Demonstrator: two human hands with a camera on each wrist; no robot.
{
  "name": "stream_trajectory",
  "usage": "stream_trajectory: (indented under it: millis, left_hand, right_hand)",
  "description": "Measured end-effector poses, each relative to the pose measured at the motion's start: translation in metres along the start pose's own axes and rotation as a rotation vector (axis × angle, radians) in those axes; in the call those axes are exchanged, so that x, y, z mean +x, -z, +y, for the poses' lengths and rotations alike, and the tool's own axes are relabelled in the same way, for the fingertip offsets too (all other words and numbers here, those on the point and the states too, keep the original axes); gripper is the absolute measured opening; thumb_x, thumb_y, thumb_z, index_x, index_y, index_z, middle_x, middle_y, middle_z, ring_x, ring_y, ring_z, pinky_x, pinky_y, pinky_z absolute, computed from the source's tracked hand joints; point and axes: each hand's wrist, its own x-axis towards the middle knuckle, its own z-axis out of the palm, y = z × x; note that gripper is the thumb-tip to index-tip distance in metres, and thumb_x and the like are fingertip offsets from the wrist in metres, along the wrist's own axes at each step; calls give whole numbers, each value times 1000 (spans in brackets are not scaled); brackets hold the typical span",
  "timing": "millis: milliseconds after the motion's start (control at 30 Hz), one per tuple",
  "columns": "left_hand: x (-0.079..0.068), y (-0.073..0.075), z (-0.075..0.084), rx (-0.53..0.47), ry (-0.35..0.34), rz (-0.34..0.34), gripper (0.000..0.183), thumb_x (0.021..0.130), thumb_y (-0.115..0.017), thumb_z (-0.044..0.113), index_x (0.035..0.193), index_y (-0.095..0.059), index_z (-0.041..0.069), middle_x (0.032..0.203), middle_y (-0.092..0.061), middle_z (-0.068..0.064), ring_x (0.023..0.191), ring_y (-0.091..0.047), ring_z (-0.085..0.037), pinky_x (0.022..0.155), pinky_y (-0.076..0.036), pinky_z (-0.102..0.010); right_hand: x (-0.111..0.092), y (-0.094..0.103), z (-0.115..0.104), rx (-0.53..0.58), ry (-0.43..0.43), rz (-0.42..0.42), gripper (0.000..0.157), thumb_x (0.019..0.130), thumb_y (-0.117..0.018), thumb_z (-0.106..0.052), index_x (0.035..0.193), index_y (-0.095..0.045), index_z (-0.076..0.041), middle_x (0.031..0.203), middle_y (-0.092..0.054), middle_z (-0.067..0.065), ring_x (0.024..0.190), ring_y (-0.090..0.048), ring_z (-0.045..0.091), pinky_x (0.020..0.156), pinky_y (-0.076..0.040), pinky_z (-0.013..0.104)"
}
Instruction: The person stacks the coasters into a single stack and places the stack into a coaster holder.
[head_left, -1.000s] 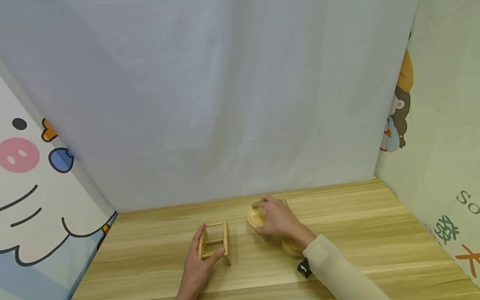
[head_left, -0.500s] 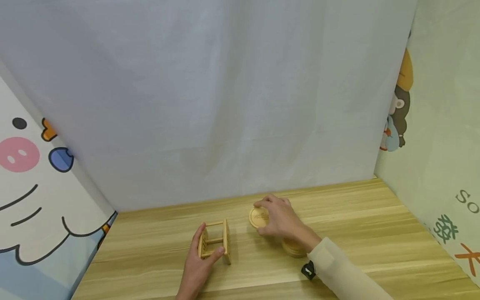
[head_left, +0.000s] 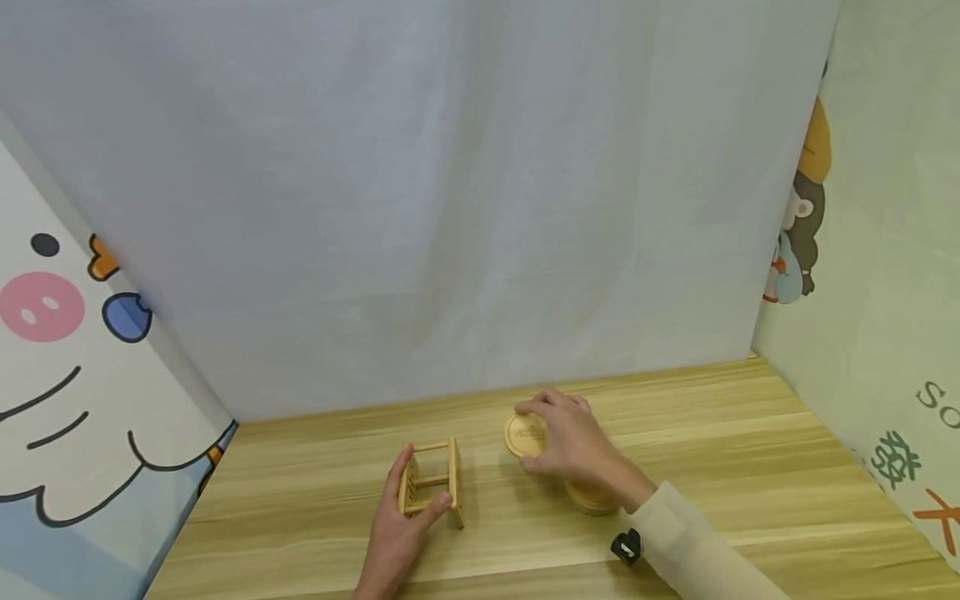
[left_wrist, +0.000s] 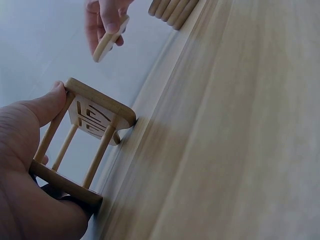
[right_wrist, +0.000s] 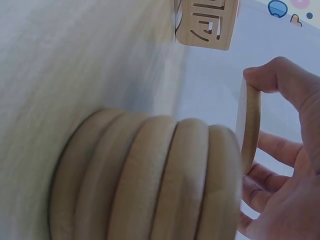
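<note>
My right hand point(head_left: 576, 440) pinches a round wooden coaster point(head_left: 525, 435) by its edges, thumb on one side and fingers on the other. In the right wrist view that coaster point(right_wrist: 250, 122) is held clear of the table, beside a stack of several like coasters point(right_wrist: 165, 180). The stack point(head_left: 592, 500) is partly hidden under my right forearm in the head view. To the left, my left hand point(head_left: 397, 533) grips a small wooden coaster holder point(head_left: 455, 483) standing on the table. Cut-out panels joined by round rods point(left_wrist: 99, 157) form the holder, and I see no coaster inside it.
The wood-grain table point(head_left: 300, 500) ends at a grey-white curtain point(head_left: 480, 208) behind. Cartoon-printed panels stand at the left point(head_left: 60, 400) and right point(head_left: 862, 292). A small black object point(head_left: 627, 547) sits by the right sleeve's cuff.
My right hand has shifted a little to the right, carrying the coaster with it. The left hand and the holder stay put.
</note>
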Motion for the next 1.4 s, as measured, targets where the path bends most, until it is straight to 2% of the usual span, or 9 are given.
stream_trajectory:
  millis: [300,600,1133,1400]
  left_hand:
    - [1,-1,-1,-3,8,-6,104,95,-91,35,177,-28,25,179,-25,-29,160,-25,-63,119,-30,-85]
    - [1,0,-2,-22,9,-8,105,95,-91,33,178,-27,23,180,-24,-29,160,-25,-62,120,-29,-83]
    - [0,1,-1,-24,1,-9,104,96,-91,32,177,-28,23,180,-24,-27,162,-23,-61,121,-26,-85]
    - [1,0,-1,-11,6,-7,105,95,-91,33,178,-27,24,180,-24,-28,161,-25,-62,119,-28,-85]
  right_hand:
    - [-10,4,2,12,17,22,67,74,-95,-22,136,-76,-5,128,-70,9,124,-64,40,115,-42,62]
    - [-19,6,5,2,40,40,67,73,-93,-25,136,-77,-7,125,-69,6,117,-66,33,112,-44,59]
    - [-33,12,5,-3,46,63,66,73,-92,-26,134,-78,-9,123,-69,3,119,-66,33,114,-43,63]
    - [-40,17,6,-11,45,88,67,71,-93,-29,133,-79,-11,125,-70,2,119,-66,34,112,-44,63]
